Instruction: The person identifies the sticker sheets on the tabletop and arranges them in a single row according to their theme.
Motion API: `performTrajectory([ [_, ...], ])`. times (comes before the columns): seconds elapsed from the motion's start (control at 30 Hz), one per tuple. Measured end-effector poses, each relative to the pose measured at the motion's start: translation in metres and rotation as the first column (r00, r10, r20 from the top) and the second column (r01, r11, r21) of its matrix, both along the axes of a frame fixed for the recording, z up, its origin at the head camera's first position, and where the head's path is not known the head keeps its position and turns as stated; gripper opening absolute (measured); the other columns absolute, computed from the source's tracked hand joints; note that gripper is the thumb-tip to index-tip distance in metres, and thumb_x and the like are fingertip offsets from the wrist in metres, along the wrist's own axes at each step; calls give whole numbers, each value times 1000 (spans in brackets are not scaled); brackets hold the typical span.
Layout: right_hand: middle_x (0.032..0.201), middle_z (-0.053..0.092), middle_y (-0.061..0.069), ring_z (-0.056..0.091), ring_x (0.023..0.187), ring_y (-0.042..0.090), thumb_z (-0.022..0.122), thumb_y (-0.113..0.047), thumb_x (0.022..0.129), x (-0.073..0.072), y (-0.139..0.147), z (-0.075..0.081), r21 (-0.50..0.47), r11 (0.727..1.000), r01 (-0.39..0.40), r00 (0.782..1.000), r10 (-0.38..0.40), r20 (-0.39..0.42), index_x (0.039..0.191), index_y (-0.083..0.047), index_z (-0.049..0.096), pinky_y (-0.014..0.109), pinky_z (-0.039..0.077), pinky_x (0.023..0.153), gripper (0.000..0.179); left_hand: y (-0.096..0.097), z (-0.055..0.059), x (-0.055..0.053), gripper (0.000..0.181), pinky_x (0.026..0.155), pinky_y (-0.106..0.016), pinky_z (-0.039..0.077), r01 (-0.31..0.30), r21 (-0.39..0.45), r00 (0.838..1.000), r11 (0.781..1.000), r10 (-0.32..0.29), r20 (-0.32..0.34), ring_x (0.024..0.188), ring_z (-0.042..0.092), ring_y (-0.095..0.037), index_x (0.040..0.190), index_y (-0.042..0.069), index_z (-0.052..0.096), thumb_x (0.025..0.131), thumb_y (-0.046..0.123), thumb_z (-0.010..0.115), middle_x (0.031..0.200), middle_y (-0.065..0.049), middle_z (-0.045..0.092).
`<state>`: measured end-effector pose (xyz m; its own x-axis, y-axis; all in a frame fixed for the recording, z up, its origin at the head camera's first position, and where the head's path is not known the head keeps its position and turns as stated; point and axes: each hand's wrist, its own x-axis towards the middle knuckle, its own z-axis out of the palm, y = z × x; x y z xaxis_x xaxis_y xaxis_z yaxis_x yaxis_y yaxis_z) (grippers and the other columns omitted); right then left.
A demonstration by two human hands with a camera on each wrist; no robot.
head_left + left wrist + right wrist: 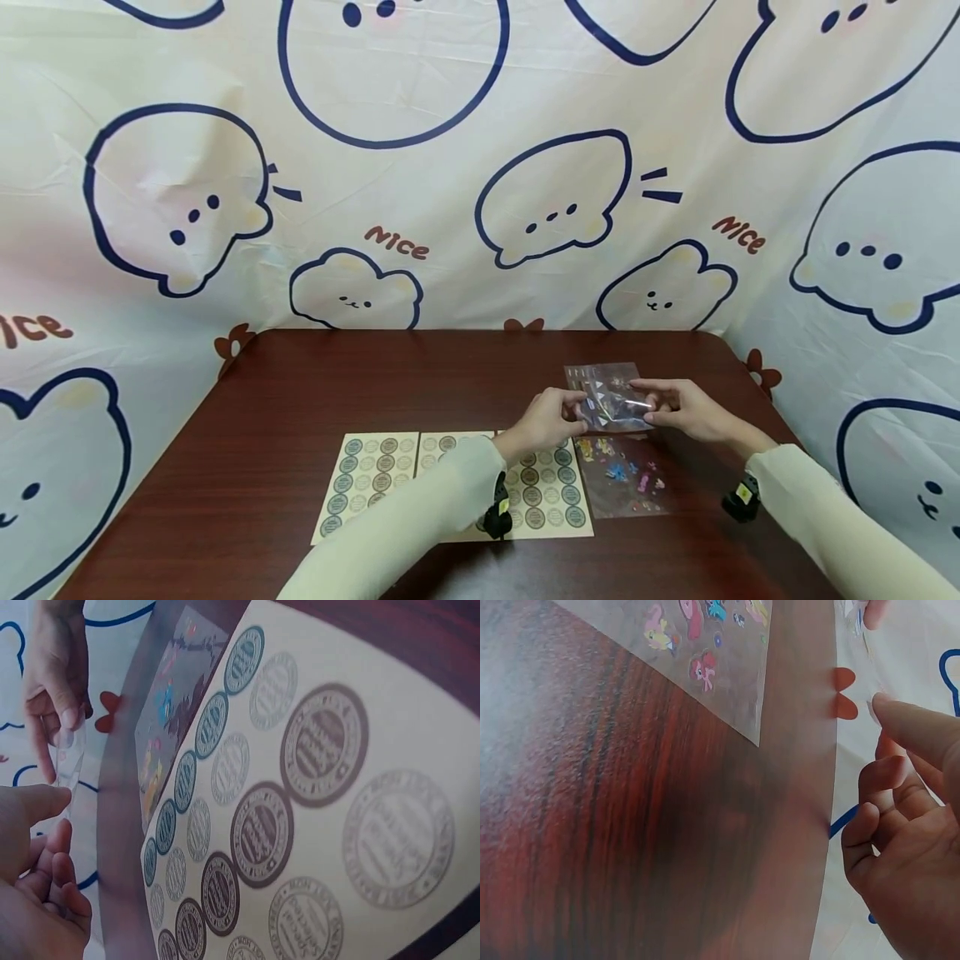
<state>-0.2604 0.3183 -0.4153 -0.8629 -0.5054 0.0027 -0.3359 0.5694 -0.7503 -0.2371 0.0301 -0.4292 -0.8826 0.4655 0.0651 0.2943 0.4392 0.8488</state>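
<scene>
Over the right part of the table, a clear, shiny plastic bag (609, 402) is held up between both hands. My left hand (540, 425) pinches its left edge between thumb and fingers. On the opposite edge, my right hand (692, 410) pinches it. Small printed bits show through the plastic, but glare hides what they are. Just below the bag lies a transparent sheet of colourful cartoon pony stickers (703, 671). Cream sheets of round label stickers (322, 742) lie left of it, partly covered by my left forearm.
The dark red-brown wooden table (225, 483) carries these sheets. A white cloth with blue bear outlines (442, 192) hangs behind it and on both sides. Each wrist wears a black device (742, 498).
</scene>
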Motion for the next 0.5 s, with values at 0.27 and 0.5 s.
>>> performTrajectory([
  [0.27, 88, 58, 7, 55, 71, 11, 67, -4, 95, 10, 4, 1, -31, 999, -30, 999, 29, -23, 144, 8, 48, 23, 48, 62, 54, 3, 3, 10, 49, 58, -18, 37, -4, 11, 1000, 1000, 4, 6, 60, 44, -3, 140, 5, 60, 93, 7, 71, 85, 7, 63],
  [0.5, 88, 58, 6, 53, 69, 12, 68, -4, 94, 17, 7, 0, -34, 998, -45, 998, 44, -49, 143, 7, 50, 24, 47, 59, 53, 9, 6, 19, 49, 57, -17, 36, -9, -16, 999, 1000, 8, -45, 58, 42, -2, 139, 7, 62, 92, 8, 72, 82, 8, 62],
])
